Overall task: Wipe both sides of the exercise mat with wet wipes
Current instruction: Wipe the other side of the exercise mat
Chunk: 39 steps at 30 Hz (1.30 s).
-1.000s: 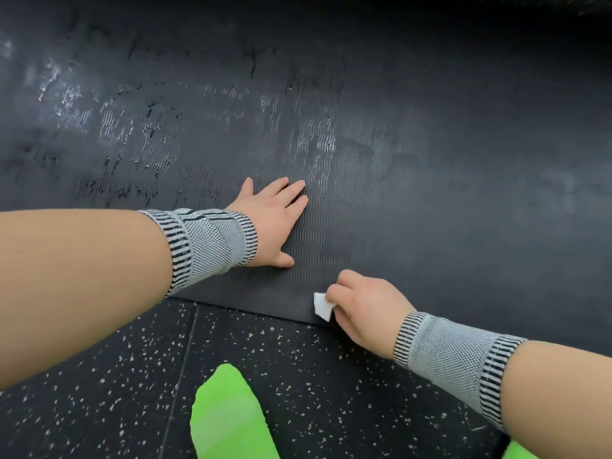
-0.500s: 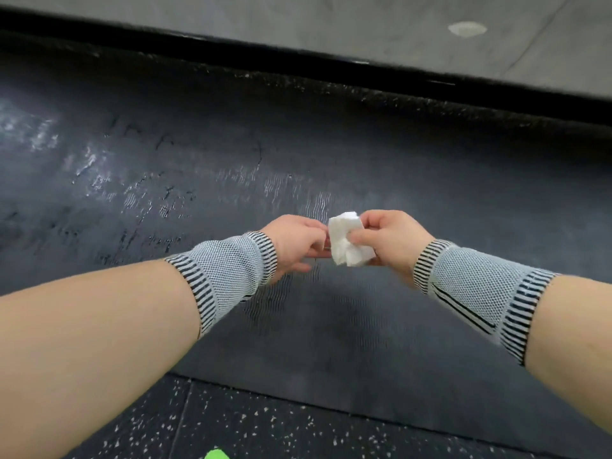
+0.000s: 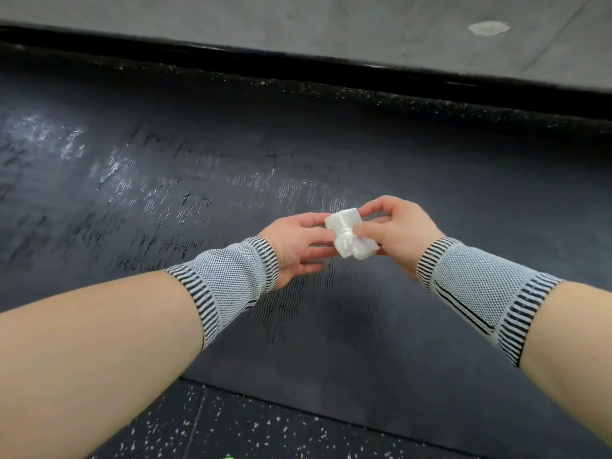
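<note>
1. Since half a second ago both hands stay raised above the mat (image 3: 381, 326) with the wipe (image 3: 347, 236) held between them; a second ago the left hand lay flat on the mat and the right pressed the wipe near the mat's near edge.
2. Left hand (image 3: 294, 246): palm turned inward, fingers loosely extended toward the wipe, their tips at its left side. Whether they actually pinch it cannot be told; the thumb sits just below, apart from the wipe.
3. Right hand (image 3: 394, 233): thumb and fingers curled round the wipe, pinching it at its bunched middle.
4. Wipe: white, crumpled into a small wad, held in the air over the middle of the mat, not touching it.
5. Mat: dark, ribbed surface, spread across the floor (image 3: 265, 432). Shiny streaks show on its left and centre portions toward the far edge.
6. Near edge of the mat runs across the lower part of the view; black speckled floor lies in front of it.
7. Both wrists carry grey knitted wristbands (image 3: 231, 279) with black stripes.
8. Beyond the mat's far edge: a black strip, then a grey surface (image 3: 298, 21).
</note>
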### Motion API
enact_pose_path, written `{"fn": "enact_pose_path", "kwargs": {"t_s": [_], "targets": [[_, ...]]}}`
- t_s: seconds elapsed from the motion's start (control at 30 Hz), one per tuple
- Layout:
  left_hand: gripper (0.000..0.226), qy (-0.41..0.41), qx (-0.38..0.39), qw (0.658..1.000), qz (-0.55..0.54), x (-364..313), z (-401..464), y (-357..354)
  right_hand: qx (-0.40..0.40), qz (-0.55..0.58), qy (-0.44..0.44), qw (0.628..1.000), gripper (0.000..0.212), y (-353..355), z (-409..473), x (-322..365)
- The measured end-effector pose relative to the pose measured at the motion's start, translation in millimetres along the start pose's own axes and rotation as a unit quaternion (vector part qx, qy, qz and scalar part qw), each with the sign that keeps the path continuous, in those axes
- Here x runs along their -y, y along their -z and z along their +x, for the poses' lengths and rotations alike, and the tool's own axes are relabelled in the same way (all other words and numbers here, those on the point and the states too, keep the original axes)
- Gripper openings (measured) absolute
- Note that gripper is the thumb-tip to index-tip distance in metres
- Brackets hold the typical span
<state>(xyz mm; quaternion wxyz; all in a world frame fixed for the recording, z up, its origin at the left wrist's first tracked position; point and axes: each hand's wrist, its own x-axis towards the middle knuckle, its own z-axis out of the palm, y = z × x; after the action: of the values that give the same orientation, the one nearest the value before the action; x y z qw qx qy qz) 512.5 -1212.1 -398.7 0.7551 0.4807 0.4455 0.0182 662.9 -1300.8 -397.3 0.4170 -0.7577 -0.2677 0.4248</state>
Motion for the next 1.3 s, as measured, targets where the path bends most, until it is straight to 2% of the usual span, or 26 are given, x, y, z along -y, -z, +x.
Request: {"fn": "enact_pose_path", "kwargs": {"t_s": [0.2, 0.27, 0.3, 0.4, 0.5, 0.57, 0.7, 0.77, 0.83, 0.87, 0.97, 1.03, 1.17, 1.3], "targets": [[0.014, -0.01, -0.019, 1.0, 0.018, 6, 7, -1, -0.025, -0.096, 0.074, 0.992, 0.005, -3, -2, 5], [0.008, -0.01, -0.033, 0.999, 0.027, 8, 9, -1, -0.037, -0.101, 0.076, 0.991, 0.005, -3, -1, 6], [0.012, -0.011, -0.04, 0.999, 0.028, 9, 10, -1, -0.04, -0.097, 0.068, 0.992, 0.005, -2, 0, 6], [0.027, -0.02, -0.049, 0.999, 0.003, 8, 14, 0, -0.019, -0.051, 0.031, 0.998, 0.008, 0, 3, 6], [0.011, -0.025, -0.031, 0.996, -0.086, 2, 15, 0, 0.023, 0.047, -0.012, 0.999, 0.017, -2, 4, 6], [0.016, -0.02, -0.03, 0.993, -0.116, -2, 14, 0, 0.047, 0.083, -0.032, 0.995, 0.019, -4, 3, 7], [0.035, -0.007, -0.014, 0.998, -0.067, 0, 17, 4, 0.022, 0.088, -0.052, 0.994, 0.018, -1, 6, 8], [0.021, -0.012, -0.031, 0.999, -0.027, 1, 16, 3, 0.007, 0.099, -0.07, 0.993, 0.012, 2, 7, 6], [0.006, -0.024, -0.055, 0.998, 0.009, 2, 15, 3, 0.037, 0.13, -0.089, 0.987, 0.006, 5, 7, 6], [0.005, -0.031, -0.066, 0.997, 0.024, 3, 15, 3, 0.06, 0.133, -0.098, 0.984, 0.012, 5, 7, 5], [0.012, -0.037, -0.069, 0.995, 0.057, 3, 15, 4, 0.101, 0.094, -0.109, 0.985, 0.023, 5, 8, 2], [0.015, -0.029, -0.063, 0.995, 0.076, 3, 14, 3, 0.086, 0.039, -0.093, 0.991, 0.022, 4, 9, 1], [0.019, -0.012, -0.071, 0.99, 0.119, 3, 13, 0, 0.018, -0.143, 0.025, 0.989, 0.012, 0, 8, 5], [0.01, 0.034, -0.066, 0.995, 0.069, 0, 10, -6, -0.03, -0.289, 0.174, 0.941, 0.006, -8, 2, 8]]}}
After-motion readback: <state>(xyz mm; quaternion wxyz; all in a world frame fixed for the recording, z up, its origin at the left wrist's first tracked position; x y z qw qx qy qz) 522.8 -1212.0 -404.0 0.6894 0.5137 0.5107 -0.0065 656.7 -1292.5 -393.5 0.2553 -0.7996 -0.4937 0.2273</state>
